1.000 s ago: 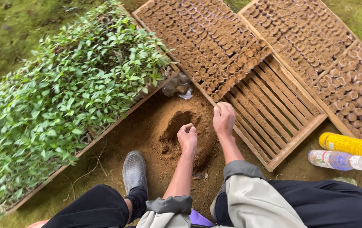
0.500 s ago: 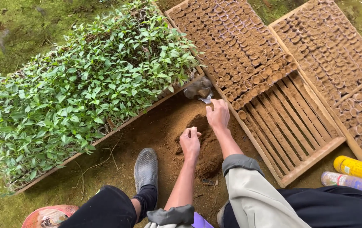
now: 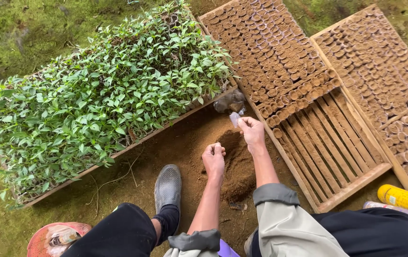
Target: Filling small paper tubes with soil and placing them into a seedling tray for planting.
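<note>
My left hand [image 3: 214,161] is a closed fist above a mound of brown soil [image 3: 236,164] on the ground. My right hand [image 3: 252,132] pinches a small clear plastic bag [image 3: 235,118] at the far edge of the mound. Just beyond it lies a bundle of clear bags [image 3: 230,101]. A wooden slatted tray [image 3: 308,119] to the right is partly filled with rows of small soil-filled bags.
A wooden tray of green seedlings [image 3: 99,100] lies to the left. A second tray of soil-filled bags [image 3: 384,76] sits at the far right. A yellow bottle [image 3: 403,199] lies at the right edge, a red bowl [image 3: 54,238] at bottom left. My shoe [image 3: 168,186] rests near the soil.
My right hand has picked a small clear bag from the bundle and holds it near the soil. My left hand stays fisted over the mound. The view has shifted slightly.
</note>
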